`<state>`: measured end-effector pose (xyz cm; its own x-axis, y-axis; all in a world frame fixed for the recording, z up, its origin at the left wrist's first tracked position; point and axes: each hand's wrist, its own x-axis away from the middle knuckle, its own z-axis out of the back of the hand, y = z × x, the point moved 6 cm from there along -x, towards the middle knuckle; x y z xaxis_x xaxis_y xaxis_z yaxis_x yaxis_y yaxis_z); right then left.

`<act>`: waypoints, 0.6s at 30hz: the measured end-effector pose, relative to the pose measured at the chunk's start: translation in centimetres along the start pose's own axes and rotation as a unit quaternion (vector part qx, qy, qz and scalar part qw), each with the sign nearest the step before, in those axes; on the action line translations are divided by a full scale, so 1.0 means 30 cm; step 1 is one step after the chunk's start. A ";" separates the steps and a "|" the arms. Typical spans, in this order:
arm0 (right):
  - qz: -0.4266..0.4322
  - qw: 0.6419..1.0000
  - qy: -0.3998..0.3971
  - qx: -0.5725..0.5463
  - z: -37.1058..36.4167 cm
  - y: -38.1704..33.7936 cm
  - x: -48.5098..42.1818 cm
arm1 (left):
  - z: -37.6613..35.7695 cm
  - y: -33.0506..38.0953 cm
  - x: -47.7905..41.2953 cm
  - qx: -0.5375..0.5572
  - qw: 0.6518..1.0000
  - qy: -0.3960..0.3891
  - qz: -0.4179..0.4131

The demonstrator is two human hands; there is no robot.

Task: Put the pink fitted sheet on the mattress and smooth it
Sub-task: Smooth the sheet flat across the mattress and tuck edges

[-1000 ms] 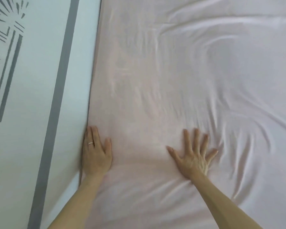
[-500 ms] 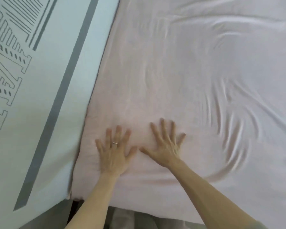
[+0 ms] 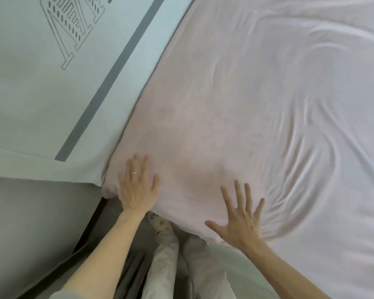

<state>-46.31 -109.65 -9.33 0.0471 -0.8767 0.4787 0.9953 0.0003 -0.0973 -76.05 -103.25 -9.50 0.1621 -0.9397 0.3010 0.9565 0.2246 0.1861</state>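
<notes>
The pink fitted sheet covers the mattress top and fills most of the view. My left hand, with a ring on it, lies flat on the sheet at the near left corner, fingers together. My right hand presses flat near the front edge, fingers spread. Curved wrinkles fan out to the right of my right hand. Neither hand grips the cloth. The mattress itself is hidden under the sheet.
A pale wall with a grey stripe and a line drawing runs along the bed's left side. Below the bed edge I see grey floor and my legs in light trousers.
My hands have slid back toward the near edge and moved apart; the left now rests on the corner. The view has tilted, bringing the bed's front edge and my legs into sight.
</notes>
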 end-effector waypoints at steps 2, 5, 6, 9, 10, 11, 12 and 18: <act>0.050 0.998 0.036 -0.018 0.044 -0.136 -0.109 | -0.091 0.087 0.049 -0.008 0.997 -0.017 -0.078; 0.136 0.990 0.019 -0.008 -0.019 -0.283 -0.197 | -0.217 -0.008 0.120 0.023 0.999 -0.043 -0.008; 0.165 0.986 0.025 0.017 -0.059 -0.298 -0.187 | -0.264 -0.076 0.153 0.047 0.996 -0.065 0.042; 0.250 0.960 0.022 0.125 -0.245 -0.253 -0.022 | -0.389 -0.313 0.317 0.143 0.947 -0.175 0.227; 0.279 0.946 -0.006 0.166 -0.311 -0.215 0.051 | -0.411 -0.369 0.367 0.169 0.918 -0.208 0.293; 0.307 0.929 -0.033 0.202 -0.362 -0.197 0.115 | -0.406 -0.422 0.413 0.193 0.896 -0.223 0.332; 0.327 0.917 -0.035 0.227 -0.393 -0.170 0.159 | -0.392 -0.448 0.431 0.211 0.892 -0.218 0.336; 0.360 0.917 0.080 0.149 -0.216 -0.400 0.081 | -0.322 -0.488 0.371 0.336 0.858 -0.171 0.349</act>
<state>-58.69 -114.88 -12.65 0.7123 -0.6569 0.2474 0.6912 0.7178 -0.0842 -85.90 -119.48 -17.92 0.4484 -0.4119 0.7933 0.2819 0.9074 0.3118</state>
